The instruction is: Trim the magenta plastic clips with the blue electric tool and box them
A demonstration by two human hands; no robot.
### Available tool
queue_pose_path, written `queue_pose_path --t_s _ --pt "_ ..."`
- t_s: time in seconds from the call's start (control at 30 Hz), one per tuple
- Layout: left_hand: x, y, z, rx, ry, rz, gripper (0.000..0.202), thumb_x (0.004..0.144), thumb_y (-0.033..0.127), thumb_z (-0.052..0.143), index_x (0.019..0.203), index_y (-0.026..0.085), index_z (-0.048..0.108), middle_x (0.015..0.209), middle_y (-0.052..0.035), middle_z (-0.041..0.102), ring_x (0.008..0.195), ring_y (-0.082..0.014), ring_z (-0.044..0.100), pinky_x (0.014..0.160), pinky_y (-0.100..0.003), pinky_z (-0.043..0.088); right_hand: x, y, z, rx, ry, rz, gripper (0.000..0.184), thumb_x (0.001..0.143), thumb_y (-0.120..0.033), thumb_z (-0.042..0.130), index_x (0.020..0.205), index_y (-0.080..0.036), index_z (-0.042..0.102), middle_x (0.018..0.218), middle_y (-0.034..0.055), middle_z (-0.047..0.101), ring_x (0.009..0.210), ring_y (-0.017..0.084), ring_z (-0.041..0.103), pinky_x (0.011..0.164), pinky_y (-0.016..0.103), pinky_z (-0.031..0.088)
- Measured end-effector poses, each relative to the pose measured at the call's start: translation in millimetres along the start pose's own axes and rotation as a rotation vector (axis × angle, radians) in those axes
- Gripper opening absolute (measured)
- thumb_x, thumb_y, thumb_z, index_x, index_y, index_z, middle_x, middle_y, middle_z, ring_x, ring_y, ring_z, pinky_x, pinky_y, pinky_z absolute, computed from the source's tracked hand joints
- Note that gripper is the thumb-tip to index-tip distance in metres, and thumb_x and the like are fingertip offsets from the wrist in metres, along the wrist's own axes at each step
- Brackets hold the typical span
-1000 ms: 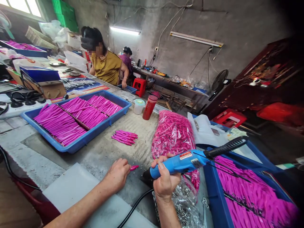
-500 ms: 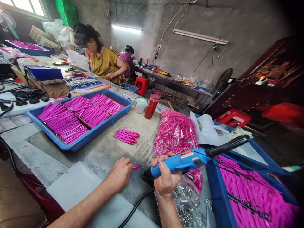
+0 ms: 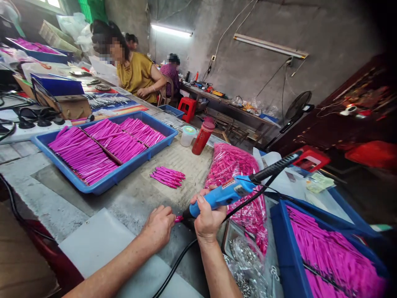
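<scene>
A: Entry, largest first. The grey surface [image 3: 133, 207] carries everything. On its far left part sits a blue tray [image 3: 102, 187], filled with magenta pen barrels in three rows parted by dark strips.

B: Reason for the rows?

A: Judged: they keep the barrels parallel and easy to lift out singly. A second blue tray [image 3: 281, 236] with the same barrels sits at the person's right, low and close, likely for short reach.

B: And between the trays?

A: A clear bag [image 3: 235, 165] stuffed with pink parts lies just behind the right hand. A loose bunch [image 3: 167, 177] of barrels rests apart, mid-surface.

B: State of the hands?

A: The right hand [image 3: 207, 219] is wrapped tight round the body of a blue power tool [image 3: 223, 194], tilted nose-down toward the left, its black cord [image 3: 173, 271] trailing back under the forearm. The left hand [image 3: 159, 227] is clenched, knuckles up, pinching a small pink piece [image 3: 179, 218] against the surface.

B: Where is the piece relative to the tool?

A: It touches the tool's dark nose, just beside the left fingertips. Judged: pinned down so that it cannot turn.

B: Any writing?

A: A red-and-white label [image 3: 230, 183] on the tool; the text is too small to read
</scene>
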State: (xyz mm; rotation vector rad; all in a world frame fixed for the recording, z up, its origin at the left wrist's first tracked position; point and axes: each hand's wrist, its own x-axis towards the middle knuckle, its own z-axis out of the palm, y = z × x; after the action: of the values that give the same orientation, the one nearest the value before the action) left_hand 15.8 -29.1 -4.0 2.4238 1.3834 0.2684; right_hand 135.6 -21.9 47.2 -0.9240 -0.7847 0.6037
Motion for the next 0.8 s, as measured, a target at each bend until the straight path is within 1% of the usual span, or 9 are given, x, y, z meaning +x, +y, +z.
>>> queue_pose_path --t_s 0.17,0.37,0.67,0.8 --pt "-1.1 -1.3 3.6 -0.016 0.022 0.013 0.025 0.084 0.015 0.039 0.072 0.016 0.062 0.078 -0.0054 0.056 0.076 -0.0177 0.047 0.067 -0.030 0.036 1.8 5.6 4.9 -0.002 -0.014 0.039 0.042 0.064 -0.027 0.063 0.095 -0.014 0.039 0.064 -0.0038 0.050 0.045 0.010 0.051 0.045 0.023 0.042" --pt "-0.7 -3.9 10.4 -0.044 0.097 0.059 0.025 0.083 0.015 0.040 0.069 0.016 0.061 0.073 -0.0054 0.054 0.072 -0.0170 0.045 0.064 -0.030 0.034 1.5 7.8 4.7 -0.035 -0.031 0.042 0.040 0.065 -0.028 0.063 0.094 -0.014 0.038 0.065 -0.0034 0.051 0.045 0.011 0.052 0.046 0.024 0.042" --pt "-0.7 -2.6 9.8 -0.029 0.083 0.043 0.026 0.083 0.015 0.038 0.069 0.016 0.060 0.075 -0.0055 0.055 0.073 -0.0169 0.045 0.064 -0.030 0.034 1.4 6.4 7.0 -0.062 -0.038 0.040 0.039 0.065 -0.028 0.062 0.093 -0.015 0.038 0.064 -0.0041 0.051 0.045 0.010 0.051 0.046 0.023 0.042" --pt "-0.5 -2.2 9.3 -0.030 0.058 0.031 0.027 0.083 0.016 0.037 0.070 0.016 0.061 0.075 -0.0056 0.055 0.074 -0.0179 0.045 0.066 -0.031 0.035 -0.1 12.0 10.2 -0.119 -0.030 0.056 0.042 0.064 -0.028 0.062 0.096 -0.015 0.037 0.063 -0.0042 0.050 0.045 0.009 0.050 0.046 0.022 0.040"
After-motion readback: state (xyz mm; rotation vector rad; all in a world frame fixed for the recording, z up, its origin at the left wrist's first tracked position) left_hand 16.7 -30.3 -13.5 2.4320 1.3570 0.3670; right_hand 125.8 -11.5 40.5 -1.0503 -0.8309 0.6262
